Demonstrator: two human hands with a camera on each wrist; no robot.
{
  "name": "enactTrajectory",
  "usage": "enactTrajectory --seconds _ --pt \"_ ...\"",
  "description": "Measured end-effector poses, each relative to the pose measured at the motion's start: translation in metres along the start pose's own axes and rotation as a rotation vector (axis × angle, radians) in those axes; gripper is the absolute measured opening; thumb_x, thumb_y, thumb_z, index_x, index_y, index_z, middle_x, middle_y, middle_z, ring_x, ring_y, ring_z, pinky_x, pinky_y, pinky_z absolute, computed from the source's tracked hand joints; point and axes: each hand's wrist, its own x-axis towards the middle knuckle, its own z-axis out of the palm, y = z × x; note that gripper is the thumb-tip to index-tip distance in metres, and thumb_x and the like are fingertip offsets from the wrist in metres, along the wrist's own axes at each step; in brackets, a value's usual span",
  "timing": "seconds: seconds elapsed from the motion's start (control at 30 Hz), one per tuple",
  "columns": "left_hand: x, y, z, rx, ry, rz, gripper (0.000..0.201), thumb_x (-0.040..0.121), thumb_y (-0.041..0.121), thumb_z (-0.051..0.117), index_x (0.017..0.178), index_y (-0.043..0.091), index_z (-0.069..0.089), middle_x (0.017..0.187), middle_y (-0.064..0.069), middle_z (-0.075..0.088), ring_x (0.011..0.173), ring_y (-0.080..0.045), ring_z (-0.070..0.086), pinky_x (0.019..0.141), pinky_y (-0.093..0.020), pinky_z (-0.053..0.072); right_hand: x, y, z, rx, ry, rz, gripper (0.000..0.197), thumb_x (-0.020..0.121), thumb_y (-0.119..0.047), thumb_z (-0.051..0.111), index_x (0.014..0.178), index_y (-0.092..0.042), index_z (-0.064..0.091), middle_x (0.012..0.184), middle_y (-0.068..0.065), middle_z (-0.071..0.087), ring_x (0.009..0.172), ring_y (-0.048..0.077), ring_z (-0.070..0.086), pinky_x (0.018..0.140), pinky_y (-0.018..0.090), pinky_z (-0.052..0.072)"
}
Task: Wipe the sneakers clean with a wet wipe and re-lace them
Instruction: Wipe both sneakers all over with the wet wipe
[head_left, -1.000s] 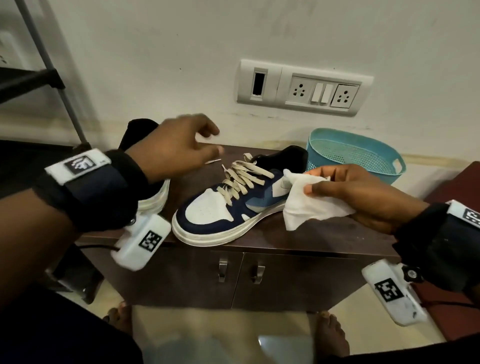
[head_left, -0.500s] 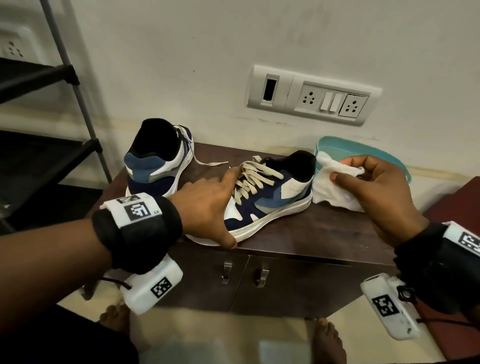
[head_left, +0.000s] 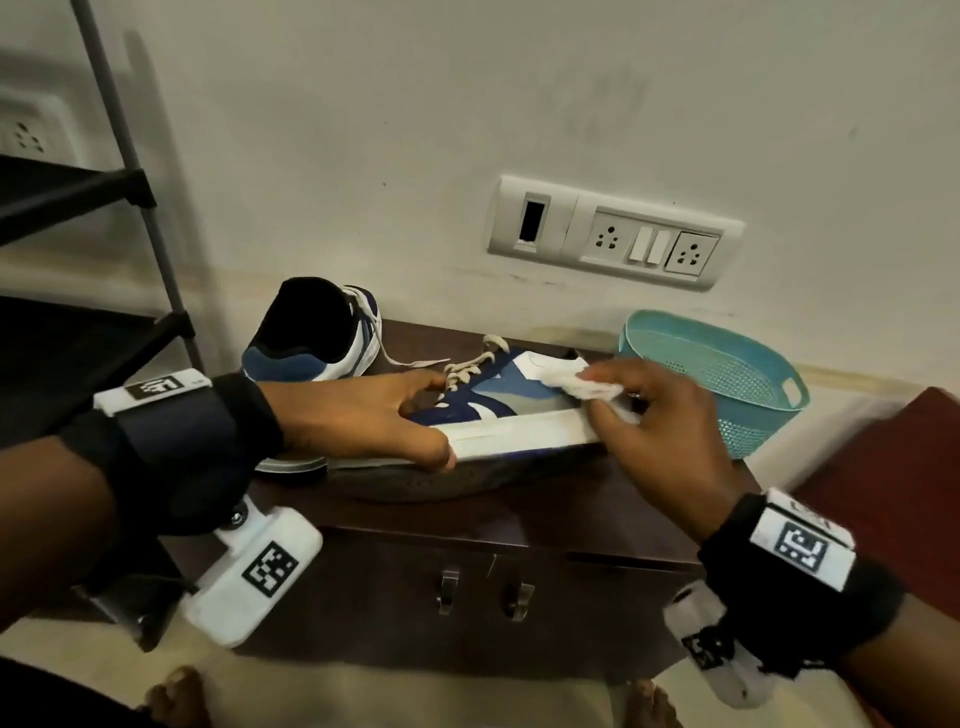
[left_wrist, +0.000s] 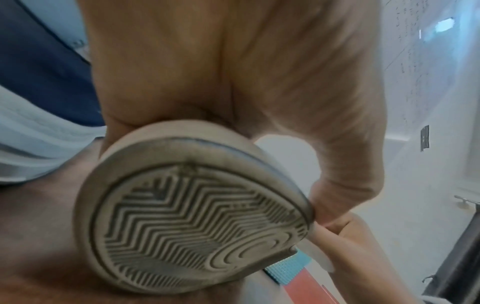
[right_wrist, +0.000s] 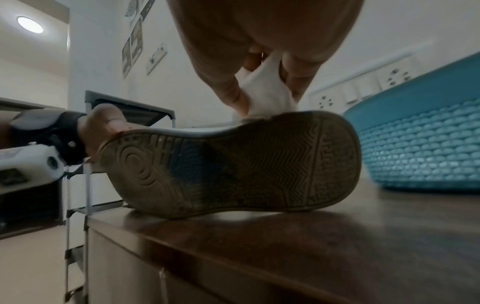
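On cabinet | sneaker tipped (sole forward); toe leftward

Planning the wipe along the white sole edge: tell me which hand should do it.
Right. The right hand already pinches the wet wipe against the tipped sneaker at its heel end, while the left hand grips the toe to steady it.
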Motion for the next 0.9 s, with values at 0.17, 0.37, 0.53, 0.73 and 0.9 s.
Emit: enactTrajectory --seconds 0.17,0.37,0.53,0.73,0.9 --pt "-0.006 0.004 0.006 0.001 0.011 0.018 0.1 0.059 0.068 0.078 0.143 0.047 0.028 0.14 0.024 0.054 0.122 0.001 0.058 0.108 -0.028 0.046 -0.016 -0.001 0.009 -0.091 -0.095 -0.149 0.033 0.094 -0.009 0.068 0.126 -0.015 0.072 0.131 -0.007 0.067 0.124 -0.003 0.054 0.108 0.005 0.032" --pt "-0.012 0.006 0.018 -0.003 0.111 0.081 0.11 0.056 0.075 0.081 0.147 0.044 0.027 0.13 0.026 0.061 0.112 0.001 0.064 0.101 -0.028 0.052 -0.026 0.005 0.012 -0.186 -0.138 -0.244 0.039 0.1 -0.019 0.054 0.138 -0.011 0.062 0.136 0.005 0.053 0.125 0.008 0.048 0.105 0.002 0.028" --pt "-0.008 0.015 0.022 -0.02 0.173 0.126 0.112 0.058 0.068 0.081 0.15 0.048 0.021 0.137 0.027 0.055 0.119 0.004 0.059 0.107 -0.028 0.048 -0.007 0.006 -0.006 -0.143 0.042 -0.236 0.025 0.089 -0.012 0.066 0.109 -0.016 0.078 0.103 0.0 0.068 0.103 0.015 0.056 0.09 0.015 0.038" --pt "0.001 0.018 0.022 -0.031 0.209 0.11 0.112 0.052 0.07 0.08 0.148 0.043 0.028 0.135 0.025 0.056 0.115 0.001 0.062 0.103 -0.029 0.051 -0.004 0.016 0.004 -0.062 -0.05 -0.1 0.023 0.082 0.002 0.073 0.092 -0.019 0.076 0.098 -0.004 0.067 0.094 0.007 0.062 0.081 0.017 0.048" --pt "0.002 0.017 0.024 -0.02 0.245 0.084 0.114 0.05 0.074 0.078 0.147 0.044 0.027 0.132 0.027 0.056 0.114 0.005 0.06 0.102 -0.026 0.051 -0.017 -0.025 0.02 0.124 -0.173 -0.163 0.016 0.085 -0.022 0.073 0.099 -0.017 0.078 0.1 -0.006 0.068 0.098 0.007 0.064 0.084 0.025 0.051"
